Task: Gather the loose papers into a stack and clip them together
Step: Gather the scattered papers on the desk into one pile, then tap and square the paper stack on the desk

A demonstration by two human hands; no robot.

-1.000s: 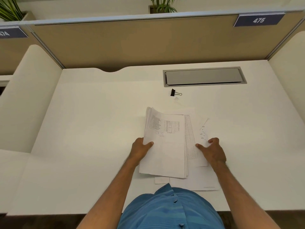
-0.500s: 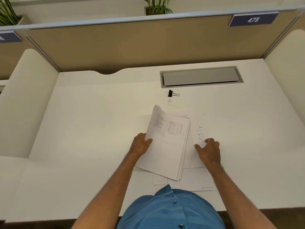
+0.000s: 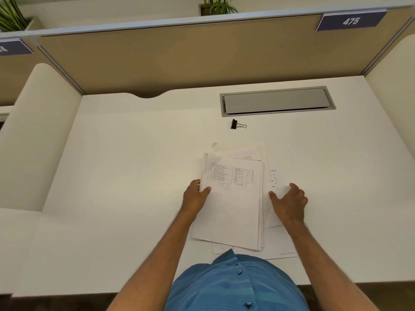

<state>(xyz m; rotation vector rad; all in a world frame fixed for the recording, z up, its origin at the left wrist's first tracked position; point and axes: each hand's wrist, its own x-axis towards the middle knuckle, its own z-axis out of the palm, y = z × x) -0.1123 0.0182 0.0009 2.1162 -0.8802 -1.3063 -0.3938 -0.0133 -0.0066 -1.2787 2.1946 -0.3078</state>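
A bundle of white papers (image 3: 231,209) with a printed table on its top sheet lies on the white desk (image 3: 112,176). My left hand (image 3: 195,197) grips the bundle's left edge, thumb on top. More loose sheets (image 3: 274,218) stick out beneath it on the right, far and near sides. My right hand (image 3: 289,202) rests flat with spread fingers on the loose sheets at the right. A black binder clip (image 3: 235,124) with silver handles lies alone on the desk beyond the papers.
A grey cable hatch (image 3: 277,101) is set into the desk behind the clip. A tan partition (image 3: 202,55) closes the back, with rounded white side dividers (image 3: 38,122) left and right. The desk's near edge is at my body.
The bundle in my left hand has swung back from a tilt to nearly square with the desk. My right hand has slid slightly outward on the loose sheets.
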